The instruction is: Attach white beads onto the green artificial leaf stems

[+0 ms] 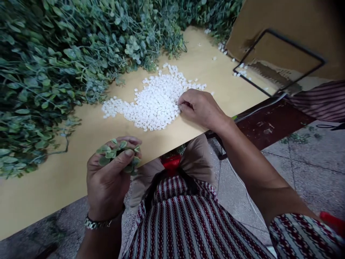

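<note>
Wearing: a red, grey and white striped patterned shirt (185,226) over beige trousers (198,154), nearest of all; something red (172,162) shows between the thighs.
Left wrist: a silver metal-link bracelet or watch band (98,223).
Left hand: curled closed around a small green leafy sprig (115,153) with rounded leaves, the thumb of the left hand (107,176) laid across it; the sprig is raised near the table's front edge.
Right hand: fingers bent in toward the thumb, the right hand (201,108) palm down with its fingertips at the right edge of the white pieces; I cannot tell whether it has one pinched.
White pile: a heap of small, rounded white pieces (153,104), spread in the middle of the smooth tan tabletop (231,93), with a thinner arm reaching left.
Foliage: a thick mass of grey-green leafy stems (88,46) along the table's left and far side, beyond the pile.
Right side: a thin black four-sided frame (295,45) before a brown cardboard sheet (296,18), with loose white pieces near both; striped cloth (320,100) shows at the margin.
</note>
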Tool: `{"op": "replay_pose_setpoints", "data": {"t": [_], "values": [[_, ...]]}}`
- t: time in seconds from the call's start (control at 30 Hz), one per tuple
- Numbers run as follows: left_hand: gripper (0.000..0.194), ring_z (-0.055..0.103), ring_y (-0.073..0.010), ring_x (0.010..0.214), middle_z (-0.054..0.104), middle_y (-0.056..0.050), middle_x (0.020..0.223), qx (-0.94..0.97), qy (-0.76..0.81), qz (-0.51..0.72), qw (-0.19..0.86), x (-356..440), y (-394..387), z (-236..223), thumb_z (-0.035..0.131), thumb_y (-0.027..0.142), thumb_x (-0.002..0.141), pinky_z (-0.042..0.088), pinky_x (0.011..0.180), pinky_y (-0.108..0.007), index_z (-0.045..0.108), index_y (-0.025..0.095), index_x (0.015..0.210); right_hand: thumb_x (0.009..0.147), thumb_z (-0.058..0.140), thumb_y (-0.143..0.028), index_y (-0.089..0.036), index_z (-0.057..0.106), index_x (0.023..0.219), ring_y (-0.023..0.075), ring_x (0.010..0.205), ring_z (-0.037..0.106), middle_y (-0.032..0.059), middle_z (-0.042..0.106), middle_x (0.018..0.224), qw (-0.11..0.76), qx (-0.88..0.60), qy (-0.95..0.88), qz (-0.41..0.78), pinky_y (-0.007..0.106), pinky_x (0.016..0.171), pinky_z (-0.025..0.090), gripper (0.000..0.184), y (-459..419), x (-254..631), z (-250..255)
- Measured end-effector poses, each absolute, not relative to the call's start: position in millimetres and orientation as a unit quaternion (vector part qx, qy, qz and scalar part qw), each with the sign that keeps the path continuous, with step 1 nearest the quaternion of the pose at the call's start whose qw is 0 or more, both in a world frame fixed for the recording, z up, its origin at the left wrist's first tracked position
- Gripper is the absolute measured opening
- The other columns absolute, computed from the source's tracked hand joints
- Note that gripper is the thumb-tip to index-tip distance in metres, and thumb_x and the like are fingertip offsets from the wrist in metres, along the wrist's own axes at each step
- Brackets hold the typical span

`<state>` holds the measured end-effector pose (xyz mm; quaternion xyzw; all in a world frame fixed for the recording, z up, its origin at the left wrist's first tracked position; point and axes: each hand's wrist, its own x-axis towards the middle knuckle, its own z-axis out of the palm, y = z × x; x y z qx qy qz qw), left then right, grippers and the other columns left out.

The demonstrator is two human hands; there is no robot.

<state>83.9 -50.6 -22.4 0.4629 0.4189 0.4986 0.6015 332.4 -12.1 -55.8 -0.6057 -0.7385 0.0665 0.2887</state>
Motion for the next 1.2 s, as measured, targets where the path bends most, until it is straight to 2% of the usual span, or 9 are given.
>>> {"op": "replay_pose_setpoints", "data": {"t": [0.17,0.3,0.47,0.67,0.77,1.0,1.13,1.2], "values": [[0.008,0.058,-0.0121,0.054,0.066,-0.004,0.069,0.423,0.409,0.465,0.661,100.8,-45.0,-17.3,0.067,0.007,0.062,0.048,0.050,-0.023,0.065,0.014,0.060,0.078,0.045,-0.009,-0.015,0.061,0.082,0.0143,0.074,0.057,0.0032,0.064,0.079,0.383,-0.581,-0.711,0.099,0.026,0.067,0.041,0.018,-24.1,340.5,-58.9],[0.008,0.051,-0.0083,0.046,0.062,-0.001,0.062,0.397,0.403,0.443,0.695,115.8,-41.7,-17.6,0.068,0.011,0.064,0.039,0.041,-0.018,0.061,0.014,0.063,0.078,0.047,-0.011,-0.015,0.062,0.082,0.0135,0.072,0.058,0.0031,0.066,0.080,0.420,-0.597,-0.675,0.108,0.026,0.067,0.043,0.016,-29.0,349.6,-62.4],[0.016,0.046,-0.0049,0.048,0.054,0.002,0.059,0.391,0.397,0.446,0.700,129.3,-36.3,-24.9,0.070,0.018,0.067,0.034,0.042,-0.015,0.056,0.013,0.063,0.080,0.048,-0.011,-0.016,0.061,0.080,0.0132,0.072,0.058,0.0028,0.064,0.078,0.401,-0.572,-0.707,0.113,0.026,0.067,0.043,0.015,-28.1,349.9,-61.4],[0.021,0.053,-0.0074,0.052,0.059,0.001,0.067,0.327,0.398,0.457,0.725,136.4,-31.5,-28.7,0.076,0.013,0.055,0.040,0.043,-0.017,0.058,0.013,0.065,0.083,0.047,-0.013,-0.016,0.060,0.077,0.0148,0.068,0.052,0.0043,0.057,0.073,0.305,-0.578,-0.755,0.055,0.027,0.064,0.040,0.014,-23.1,335.7,-56.7],[0.022,0.056,-0.0086,0.053,0.061,0.001,0.068,0.300,0.409,0.458,0.730,136.1,-32.0,-28.6,0.077,0.011,0.050,0.043,0.043,-0.017,0.061,0.013,0.063,0.084,0.045,-0.013,-0.016,0.059,0.075,0.0161,0.069,0.052,0.0052,0.056,0.072,0.284,-0.597,-0.750,0.029,0.028,0.066,0.040,0.017,-24.5,330.8,-57.0],[0.017,0.063,-0.0103,0.056,0.065,0.001,0.062,0.350,0.377,0.443,0.734,131.0,-35.8,-29.6,0.076,0.010,0.055,0.049,0.054,-0.018,0.069,0.014,0.070,0.076,0.054,-0.016,-0.017,0.058,0.071,0.0136,0.062,0.050,0.0019,0.057,0.070,0.259,-0.675,-0.687,0.074,0.026,0.057,0.035,0.006,-28.0,329.0,-51.1],[0.019,0.065,-0.0125,0.059,0.069,-0.002,0.064,0.386,0.360,0.442,0.725,128.3,-37.8,-32.0,0.075,0.011,0.059,0.053,0.062,-0.023,0.070,0.014,0.077,0.074,0.056,-0.017,-0.018,0.056,0.067,0.0112,0.057,0.047,-0.0003,0.056,0.065,0.280,-0.667,-0.680,0.116,0.025,0.055,0.034,0.007,-28.5,330.4,-49.6],[0.020,0.064,-0.0129,0.058,0.069,-0.003,0.065,0.405,0.353,0.435,0.722,127.2,-38.3,-33.9,0.073,0.012,0.063,0.053,0.060,-0.024,0.070,0.015,0.082,0.075,0.056,-0.017,-0.018,0.056,0.068,0.0109,0.057,0.046,-0.0002,0.056,0.066,0.298,-0.651,-0.686,0.128,0.024,0.055,0.034,0.007,-30.4,332.4,-51.3]]}}
